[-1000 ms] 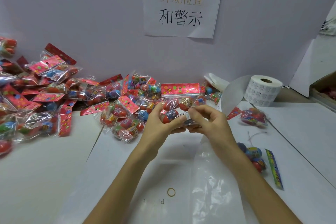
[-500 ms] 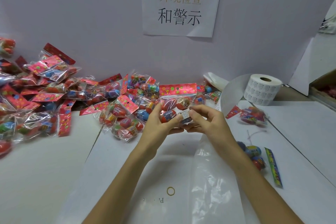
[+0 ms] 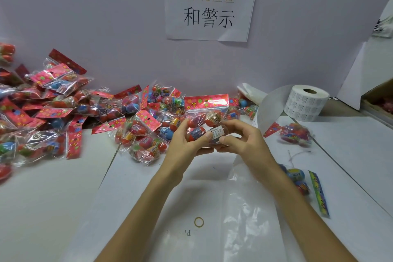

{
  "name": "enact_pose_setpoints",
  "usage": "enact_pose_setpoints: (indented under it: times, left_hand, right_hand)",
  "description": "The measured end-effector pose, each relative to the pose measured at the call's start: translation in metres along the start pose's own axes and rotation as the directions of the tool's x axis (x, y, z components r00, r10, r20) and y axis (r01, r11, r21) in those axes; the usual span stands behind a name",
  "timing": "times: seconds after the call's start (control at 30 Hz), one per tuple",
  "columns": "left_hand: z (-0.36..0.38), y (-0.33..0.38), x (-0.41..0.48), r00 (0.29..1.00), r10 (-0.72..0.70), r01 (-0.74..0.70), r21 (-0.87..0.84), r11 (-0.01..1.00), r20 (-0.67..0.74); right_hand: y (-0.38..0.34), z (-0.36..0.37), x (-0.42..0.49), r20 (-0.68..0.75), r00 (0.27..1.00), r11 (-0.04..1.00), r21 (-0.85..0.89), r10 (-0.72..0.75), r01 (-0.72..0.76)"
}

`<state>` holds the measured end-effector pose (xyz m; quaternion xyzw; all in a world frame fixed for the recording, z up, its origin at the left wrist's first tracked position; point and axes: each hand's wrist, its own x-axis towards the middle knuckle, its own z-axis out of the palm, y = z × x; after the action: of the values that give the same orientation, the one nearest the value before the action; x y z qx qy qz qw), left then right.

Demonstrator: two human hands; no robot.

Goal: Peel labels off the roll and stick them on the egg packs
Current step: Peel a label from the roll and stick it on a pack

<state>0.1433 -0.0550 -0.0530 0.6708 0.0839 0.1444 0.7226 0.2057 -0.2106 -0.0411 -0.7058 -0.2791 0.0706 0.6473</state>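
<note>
egg pack (image 3: 205, 110) gripped by left hand (image 3: 185, 144) and pinched by right hand (image 3: 244, 140), white label (image 3: 217, 132) on its front beside both thumbs, label roll (image 3: 306, 103) stood well apart at right

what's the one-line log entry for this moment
phase: sticking label | left hand: grips egg pack | right hand: pinches egg pack at label | label roll: on end, far right

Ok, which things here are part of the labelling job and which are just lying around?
Job: egg pack gripped by left hand and right hand, warning label on it, label roll, egg-pack pile.
Lying about: paper sign, clear plastic bag, cardboard box.
</note>
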Motion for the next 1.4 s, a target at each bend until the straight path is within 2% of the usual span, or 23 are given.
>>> enact_pose_setpoints:
  times: [0.2, 0.3, 0.4, 0.47, 0.5, 0.57, 0.63, 0.73, 0.8, 0.87, 0.97, 1.03, 1.1, 1.27, 1.4]
  left_hand:
    - [-0.001, 0.001, 0.001, 1.000, 0.004, -0.004, -0.009, 1.000, 0.021]
    - [0.000, -0.001, 0.000, 0.999, 0.035, -0.035, 0.018, 0.999, 0.013]
    - [0.003, -0.001, -0.002, 0.982, 0.135, -0.124, 0.085, 0.989, -0.134]
    - [0.004, -0.001, -0.002, 0.947, 0.238, -0.211, 0.140, 0.968, -0.217]
    - [0.005, -0.001, -0.002, 0.948, 0.242, -0.220, 0.125, 0.968, -0.207]
    - [0.009, 0.000, -0.004, 0.981, 0.163, -0.161, 0.024, 0.987, -0.108]
    - [0.013, -0.004, -0.004, 0.995, 0.092, -0.094, -0.051, 0.994, -0.047]
    - [0.005, -0.005, -0.002, 0.990, 0.052, -0.064, -0.088, 0.994, -0.132]
    - [-0.004, -0.003, 0.001, 0.991, 0.012, -0.035, -0.166, 0.986, -0.137]
    - [-0.008, -0.001, 0.003, 0.993, -0.026, 0.001, -0.212, 0.977, -0.116]
    - [-0.008, 0.001, 0.002, 0.998, -0.056, 0.047, -0.229, 0.972, -0.034]
    - [-0.006, 0.001, 0.002, 0.998, -0.067, 0.069, -0.260, 0.963, 0.018]
    - [-0.006, 0.002, 0.003, 0.996, -0.080, 0.085, -0.277, 0.957, 0.031]
    - [-0.006, 0.005, 0.001, 0.996, -0.084, 0.079, -0.219, 0.972, -0.015]
    - [-0.005, 0.002, 0.001, 0.989, -0.063, 0.044, -0.139, 0.989, -0.130]
  right_hand:
    - [0.004, 0.001, 0.002, -0.044, 0.997, 0.996, 0.065, 0.058, -0.055]
    - [0.007, 0.005, 0.002, -0.114, 0.993, 0.998, 0.053, 0.031, -0.025]
    - [0.008, 0.007, 0.001, -0.260, 0.965, 0.996, 0.069, -0.035, 0.055]
    - [0.009, 0.007, 0.000, -0.354, 0.930, 0.995, -0.041, -0.097, 0.089]
    - [0.009, 0.007, 0.000, -0.366, 0.920, 0.988, -0.116, -0.140, 0.104]
    - [0.009, 0.011, -0.003, -0.300, 0.931, 0.964, -0.223, -0.209, 0.145]
    - [0.009, 0.016, -0.007, -0.151, 0.964, 0.948, -0.266, -0.220, 0.175]
    - [0.008, 0.021, -0.009, 0.032, 0.981, 0.944, -0.268, -0.193, 0.194]
    - [0.007, 0.021, -0.008, -0.009, 0.974, 0.945, -0.246, -0.225, 0.216]
    - [0.007, 0.016, -0.006, -0.136, 0.956, 0.943, -0.247, -0.261, 0.222]
    - [0.009, 0.008, 0.000, -0.261, 0.953, 0.977, -0.189, -0.150, 0.102]
    - [0.007, 0.003, 0.003, -0.224, 0.975, 0.998, -0.062, 0.008, -0.022]
    - [0.006, 0.002, 0.004, -0.152, 0.983, 0.995, 0.042, 0.099, -0.094]
    - [0.005, 0.004, 0.002, -0.099, 0.993, 0.996, 0.066, 0.065, -0.059]
    - [0.006, 0.005, 0.001, -0.006, 0.990, 0.990, 0.030, 0.138, -0.138]
